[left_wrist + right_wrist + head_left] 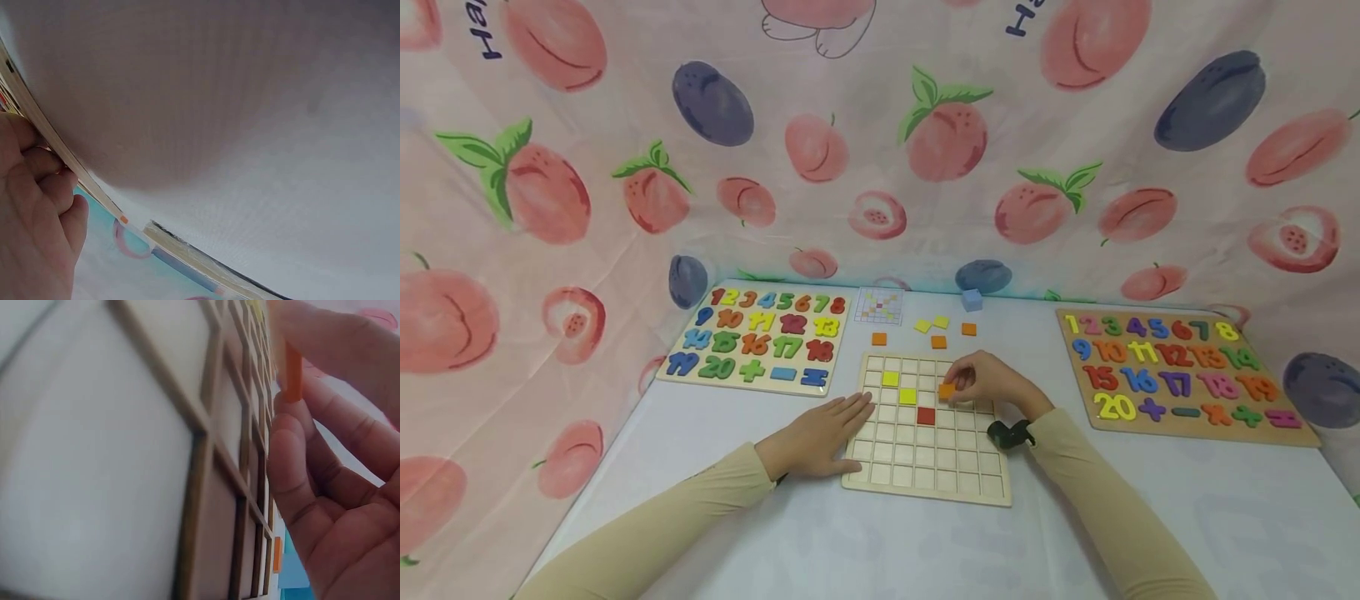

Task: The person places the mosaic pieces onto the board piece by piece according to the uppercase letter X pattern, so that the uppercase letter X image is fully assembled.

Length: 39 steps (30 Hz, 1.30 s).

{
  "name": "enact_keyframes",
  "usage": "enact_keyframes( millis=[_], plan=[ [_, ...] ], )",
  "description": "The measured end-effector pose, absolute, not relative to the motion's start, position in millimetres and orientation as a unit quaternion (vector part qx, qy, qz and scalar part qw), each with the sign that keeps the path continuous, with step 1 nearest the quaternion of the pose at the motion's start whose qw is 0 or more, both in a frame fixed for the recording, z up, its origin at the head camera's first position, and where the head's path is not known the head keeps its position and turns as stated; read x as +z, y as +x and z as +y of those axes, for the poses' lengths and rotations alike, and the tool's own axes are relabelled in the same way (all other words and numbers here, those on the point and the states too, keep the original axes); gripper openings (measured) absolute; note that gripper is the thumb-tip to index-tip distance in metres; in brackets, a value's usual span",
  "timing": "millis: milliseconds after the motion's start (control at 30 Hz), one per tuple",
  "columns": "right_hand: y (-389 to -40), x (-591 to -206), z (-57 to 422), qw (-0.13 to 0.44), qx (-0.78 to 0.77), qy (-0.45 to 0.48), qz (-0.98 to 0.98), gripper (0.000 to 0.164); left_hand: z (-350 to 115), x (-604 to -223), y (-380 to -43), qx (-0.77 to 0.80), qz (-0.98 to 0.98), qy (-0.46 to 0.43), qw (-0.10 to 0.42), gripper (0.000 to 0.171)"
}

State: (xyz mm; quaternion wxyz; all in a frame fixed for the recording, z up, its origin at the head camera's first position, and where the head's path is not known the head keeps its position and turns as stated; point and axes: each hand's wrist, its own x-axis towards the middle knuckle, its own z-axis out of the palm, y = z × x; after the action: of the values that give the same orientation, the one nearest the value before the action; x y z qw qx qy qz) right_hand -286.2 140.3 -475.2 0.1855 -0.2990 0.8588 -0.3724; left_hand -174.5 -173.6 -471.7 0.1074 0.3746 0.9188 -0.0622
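A wooden grid board lies on the white table, with two yellow square tiles and one red tile in its cells. Between thumb and fingertips, my right hand pinches an orange tile low over the board's upper right part. The right wrist view shows that orange tile on edge near the grid. My left hand rests at the board's left edge, fingers extended onto the rim and thumb apart; in the left wrist view its fingers lie along the wooden edge.
Behind the board lie two loose yellow tiles and three orange tiles. A printed pattern card and a blue cube are farther back. Number puzzle boards stand left and right. A fruit-print curtain hangs behind.
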Motion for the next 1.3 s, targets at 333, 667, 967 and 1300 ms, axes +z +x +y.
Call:
enact_keyframes(
  millis=[333,667,967,1300],
  plan=[
    [-283.4,-473.4,139.1,0.193,-0.364,-0.326,0.851,0.021,-173.2,-470.2,-174.3,-0.062,0.918,0.376,0.107,0.087],
    [-283.8,-476.3,134.2,0.208,-0.338,-0.292,0.87,0.019,-173.3,-469.3,-174.1,-0.06,0.918,0.376,0.108,0.087],
    [-281.0,-473.4,133.6,0.204,-0.344,-0.294,0.868,0.022,-172.5,-468.1,-173.8,-0.053,0.919,0.374,0.113,0.087],
    [-286.1,-474.6,142.6,0.222,-0.381,-0.303,0.845,0.026,-172.4,-467.5,-173.3,-0.047,0.92,0.372,0.112,0.086]
  ],
)
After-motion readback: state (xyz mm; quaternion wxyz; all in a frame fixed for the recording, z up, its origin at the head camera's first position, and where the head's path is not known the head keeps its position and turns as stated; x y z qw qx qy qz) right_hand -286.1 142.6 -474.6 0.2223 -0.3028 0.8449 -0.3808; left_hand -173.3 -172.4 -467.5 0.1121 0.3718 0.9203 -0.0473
